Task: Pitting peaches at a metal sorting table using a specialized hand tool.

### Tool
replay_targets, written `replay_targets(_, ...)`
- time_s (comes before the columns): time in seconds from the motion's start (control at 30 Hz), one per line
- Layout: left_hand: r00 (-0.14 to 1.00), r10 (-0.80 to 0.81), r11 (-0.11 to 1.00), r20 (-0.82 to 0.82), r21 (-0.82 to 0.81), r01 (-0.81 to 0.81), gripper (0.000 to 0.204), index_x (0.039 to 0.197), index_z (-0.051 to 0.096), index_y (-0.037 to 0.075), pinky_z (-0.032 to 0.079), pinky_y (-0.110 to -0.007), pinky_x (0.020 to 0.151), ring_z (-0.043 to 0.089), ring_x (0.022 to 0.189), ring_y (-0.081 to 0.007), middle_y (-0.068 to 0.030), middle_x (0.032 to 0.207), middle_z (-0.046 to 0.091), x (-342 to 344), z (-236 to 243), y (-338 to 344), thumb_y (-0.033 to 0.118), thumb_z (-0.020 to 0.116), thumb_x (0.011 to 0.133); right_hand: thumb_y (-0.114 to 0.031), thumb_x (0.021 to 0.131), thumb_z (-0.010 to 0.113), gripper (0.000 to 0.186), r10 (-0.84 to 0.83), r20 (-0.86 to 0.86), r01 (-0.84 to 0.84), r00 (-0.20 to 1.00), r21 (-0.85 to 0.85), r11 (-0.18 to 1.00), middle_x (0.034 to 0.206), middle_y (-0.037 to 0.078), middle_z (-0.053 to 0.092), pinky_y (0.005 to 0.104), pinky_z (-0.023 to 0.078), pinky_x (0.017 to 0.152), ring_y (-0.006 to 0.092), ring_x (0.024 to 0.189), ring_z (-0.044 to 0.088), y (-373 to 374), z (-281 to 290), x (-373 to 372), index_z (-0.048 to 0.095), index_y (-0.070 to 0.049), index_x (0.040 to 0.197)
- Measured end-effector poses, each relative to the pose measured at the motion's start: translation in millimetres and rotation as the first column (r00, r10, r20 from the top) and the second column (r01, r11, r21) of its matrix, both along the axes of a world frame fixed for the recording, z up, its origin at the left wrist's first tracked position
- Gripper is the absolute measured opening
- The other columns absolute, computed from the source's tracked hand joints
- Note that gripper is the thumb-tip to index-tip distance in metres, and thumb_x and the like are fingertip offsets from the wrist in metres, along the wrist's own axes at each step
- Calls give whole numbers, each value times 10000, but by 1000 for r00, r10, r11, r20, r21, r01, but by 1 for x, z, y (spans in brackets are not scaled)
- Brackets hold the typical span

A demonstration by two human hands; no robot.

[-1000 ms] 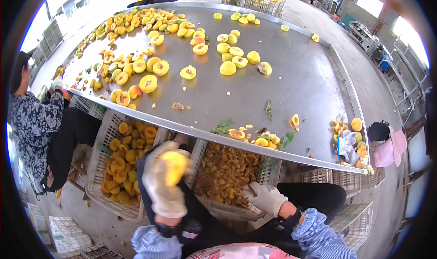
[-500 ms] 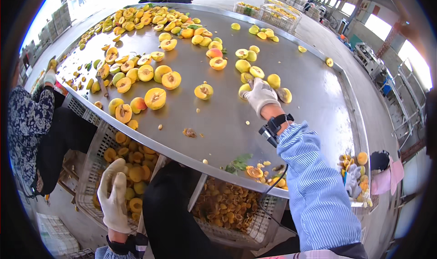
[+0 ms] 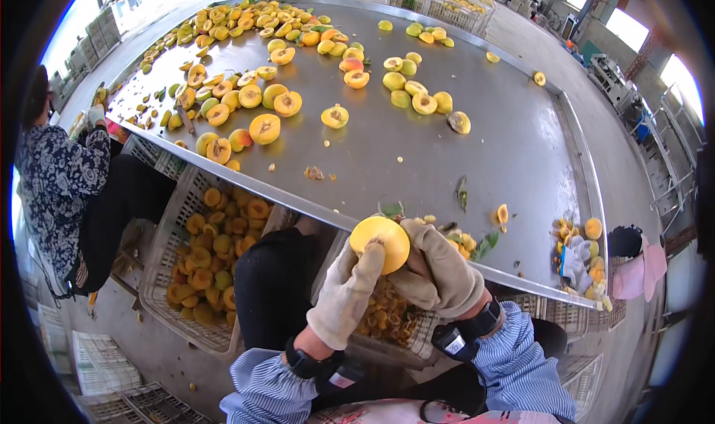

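Observation:
My gloved left hand (image 3: 348,294) pinches a halved yellow peach (image 3: 381,239) just in front of the table's near edge. Its thumb lies over the brownish middle of the cut face. Beside the fruit, my gloved right hand (image 3: 441,269) is closed with its fingertips close to the peach; anything between those fingers is hidden. Beyond my hands, more peach halves (image 3: 287,103) are spread over the metal table (image 3: 372,171). A small group of peaches (image 3: 424,104) sits right of the middle, some cut face up.
Under the table's near edge stand a crate (image 3: 156,275) of peach halves and another holding brown-orange scraps (image 3: 383,316). Leaves and scraps (image 3: 465,241) litter the near edge. Fruit and a pale glove (image 3: 576,262) fill the right corner. A co-worker (image 3: 63,171) sits at left.
My right hand has come back from the peaches on the table toward me. My left hand has moved up and right from over the crate and now grips a peach half.

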State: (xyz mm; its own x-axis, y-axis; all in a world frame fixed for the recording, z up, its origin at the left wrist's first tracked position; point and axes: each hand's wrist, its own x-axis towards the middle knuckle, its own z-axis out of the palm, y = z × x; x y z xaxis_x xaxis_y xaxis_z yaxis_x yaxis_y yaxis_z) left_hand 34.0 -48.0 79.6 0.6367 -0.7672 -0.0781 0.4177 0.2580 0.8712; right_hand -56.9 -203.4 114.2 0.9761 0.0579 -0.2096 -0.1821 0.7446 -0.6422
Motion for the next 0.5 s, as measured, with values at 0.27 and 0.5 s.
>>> replay_targets(0.27,991,-17,1000,131,-12,19,561,1438,461,3,427,-311,1051,550,1209,-173,-98,1320,577,-31,-10,11,429,379,1082,-400,1030,536,387,-345,-231,133,910,-625,769,521,1,496,250,309,348,104,363,451,41,11,-40,573,-35,1154)
replay_targets(0.5,995,15,986,-99,-163,-31,702,1482,387,23,434,-359,1073,557,1236,-234,-145,1354,566,-26,-35,24,574,313,1055,-342,990,643,374,-400,-303,302,865,-321,898,575,10,561,245,335,365,112,376,458,80,-25,-29,587,-31,1192)
